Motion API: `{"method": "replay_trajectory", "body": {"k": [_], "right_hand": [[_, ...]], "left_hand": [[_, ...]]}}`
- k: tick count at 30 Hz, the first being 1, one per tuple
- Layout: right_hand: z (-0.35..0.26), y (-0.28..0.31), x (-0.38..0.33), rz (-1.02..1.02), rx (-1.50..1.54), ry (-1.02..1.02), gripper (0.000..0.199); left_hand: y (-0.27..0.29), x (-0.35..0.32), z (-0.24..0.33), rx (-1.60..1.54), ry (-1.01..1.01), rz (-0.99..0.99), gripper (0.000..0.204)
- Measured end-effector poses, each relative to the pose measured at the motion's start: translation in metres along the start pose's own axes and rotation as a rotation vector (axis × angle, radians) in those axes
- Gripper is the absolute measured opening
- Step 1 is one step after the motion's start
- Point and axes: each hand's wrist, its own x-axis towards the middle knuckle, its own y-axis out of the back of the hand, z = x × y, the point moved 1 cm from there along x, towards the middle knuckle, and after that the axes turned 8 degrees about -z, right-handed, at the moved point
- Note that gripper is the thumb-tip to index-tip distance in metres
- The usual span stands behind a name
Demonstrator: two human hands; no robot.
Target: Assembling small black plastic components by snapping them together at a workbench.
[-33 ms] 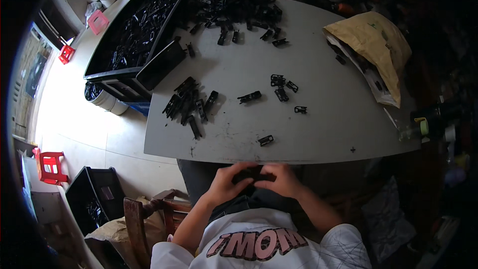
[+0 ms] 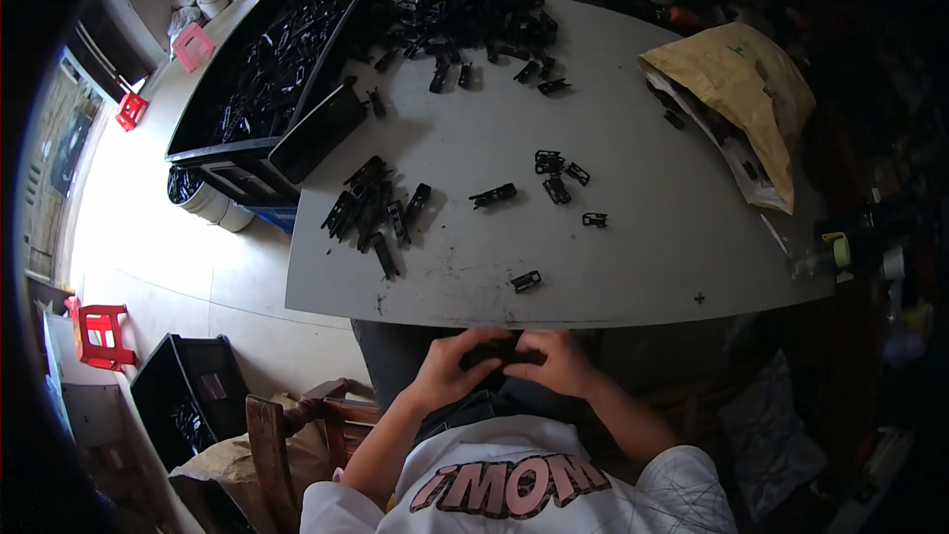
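My left hand (image 2: 455, 368) and my right hand (image 2: 552, 364) are close together below the table's near edge, over my lap. Both have curled fingers with the thumbs pointing inward. Something dark sits between them, too shadowed to make out. Nearest on the tabletop lies a single small black plastic clip part (image 2: 526, 281). Behind it are a longer black part (image 2: 492, 196), a lone small frame-like piece (image 2: 594, 221) and a little cluster of black pieces (image 2: 556, 178). A heap of longer black parts (image 2: 368, 208) lies to the left.
Across the grey table (image 2: 633, 277), a large pile of black parts (image 2: 465, 20) covers the far side. A black crate (image 2: 287, 133) full of parts stands far left. An open brown paper bag (image 2: 741, 69) lies at right. A wooden chair (image 2: 267, 445) is beside me.
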Motion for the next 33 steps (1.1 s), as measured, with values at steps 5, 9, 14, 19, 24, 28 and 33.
{"method": "replay_trajectory", "body": {"k": [5,9,14,19,24,28,33], "right_hand": [[0.027,-0.024,-0.01,0.141,-0.369,0.027,0.027],[0.018,0.023,-0.018,0.188,-0.192,-0.036,0.024],[0.069,0.131,-0.001,0.719,-0.254,-0.1,0.023],[0.179,0.245,0.018,1.005,-0.567,-0.245,0.045],[0.217,0.335,0.043,0.938,-0.685,-0.741,0.057],[0.243,0.392,0.079,0.9,-0.448,-0.648,0.06],[0.247,0.424,0.151,1.014,-0.338,-0.291,0.056]], "left_hand": [[-0.012,-0.009,-0.019,0.374,0.121,-0.057,0.028],[-0.008,-0.008,-0.02,0.694,-0.068,0.094,0.018],[0.003,0.032,-0.005,0.696,-0.104,0.166,0.012],[0.011,0.075,-0.015,0.611,0.04,0.257,0.011],[0.011,0.077,-0.015,0.697,0.142,0.273,0.008],[0.01,0.078,-0.02,0.708,0.165,0.246,0.009],[0.011,0.077,-0.017,0.811,0.226,0.202,0.013]]}}
